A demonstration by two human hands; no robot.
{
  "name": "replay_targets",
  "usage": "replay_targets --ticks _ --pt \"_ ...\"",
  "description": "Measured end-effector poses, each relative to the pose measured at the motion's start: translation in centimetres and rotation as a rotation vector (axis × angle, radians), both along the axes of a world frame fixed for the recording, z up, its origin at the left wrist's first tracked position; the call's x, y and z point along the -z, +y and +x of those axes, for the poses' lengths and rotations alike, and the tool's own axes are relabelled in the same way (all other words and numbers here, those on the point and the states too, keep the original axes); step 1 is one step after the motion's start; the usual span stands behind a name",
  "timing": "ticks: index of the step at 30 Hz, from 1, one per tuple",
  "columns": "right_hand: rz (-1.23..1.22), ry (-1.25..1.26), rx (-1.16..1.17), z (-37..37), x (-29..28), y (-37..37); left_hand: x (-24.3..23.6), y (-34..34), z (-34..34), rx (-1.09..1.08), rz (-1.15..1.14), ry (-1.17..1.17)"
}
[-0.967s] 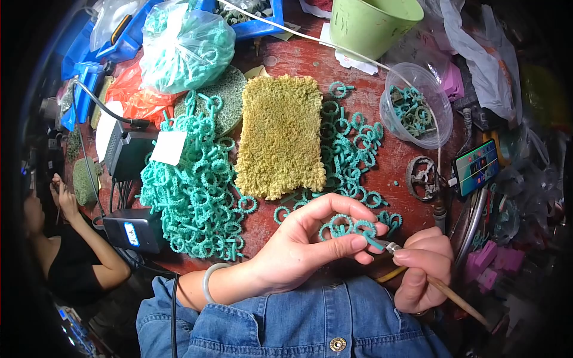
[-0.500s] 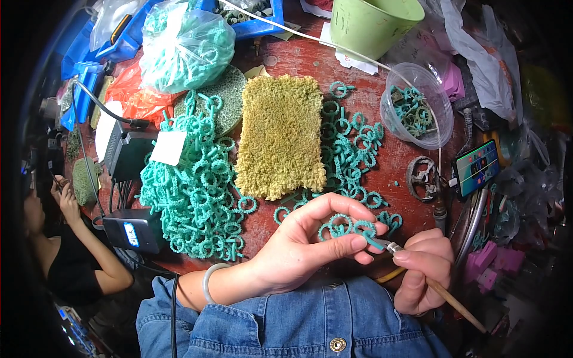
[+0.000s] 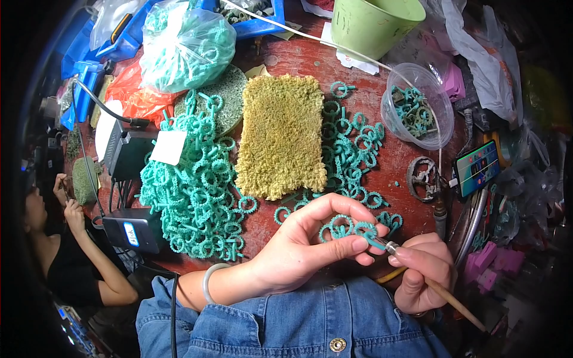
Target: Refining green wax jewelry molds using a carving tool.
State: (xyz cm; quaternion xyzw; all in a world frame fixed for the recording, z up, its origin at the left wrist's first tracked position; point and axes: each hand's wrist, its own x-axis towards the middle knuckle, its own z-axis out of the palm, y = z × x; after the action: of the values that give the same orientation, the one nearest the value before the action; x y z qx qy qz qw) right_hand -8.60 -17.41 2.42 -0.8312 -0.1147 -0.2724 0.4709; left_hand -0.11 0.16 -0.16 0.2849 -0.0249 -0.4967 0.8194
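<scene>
So, scuffed red table, big heap of teal toothed rings on it. Left hand pinching a few similar teal rings, right hand gripping a wooden-handled tool.

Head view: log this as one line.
left hand: holds teal rings | right hand: holds wooden-handled tool | yellow pad: beyond left hand

The co-worker's elbow has come lower, farther below the black box; the right hand has slightly changed its grip on the wooden-handled tool.
</scene>
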Motion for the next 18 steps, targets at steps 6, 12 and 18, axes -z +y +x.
replay_targets --ticks 6,12,18 --pt "0.017 -0.020 0.005 -0.10 0.19 -0.20 -0.15 -0.07 -0.02 -0.014 0.011 0.012" --pt "0.006 -0.031 0.026 -0.12 0.22 -0.27 -0.27 -0.10 -0.03 -0.015 0.017 0.018" --pt "-0.008 0.013 0.010 -0.08 0.02 -0.27 -0.11 -0.08 -0.06 -0.017 0.023 0.012"
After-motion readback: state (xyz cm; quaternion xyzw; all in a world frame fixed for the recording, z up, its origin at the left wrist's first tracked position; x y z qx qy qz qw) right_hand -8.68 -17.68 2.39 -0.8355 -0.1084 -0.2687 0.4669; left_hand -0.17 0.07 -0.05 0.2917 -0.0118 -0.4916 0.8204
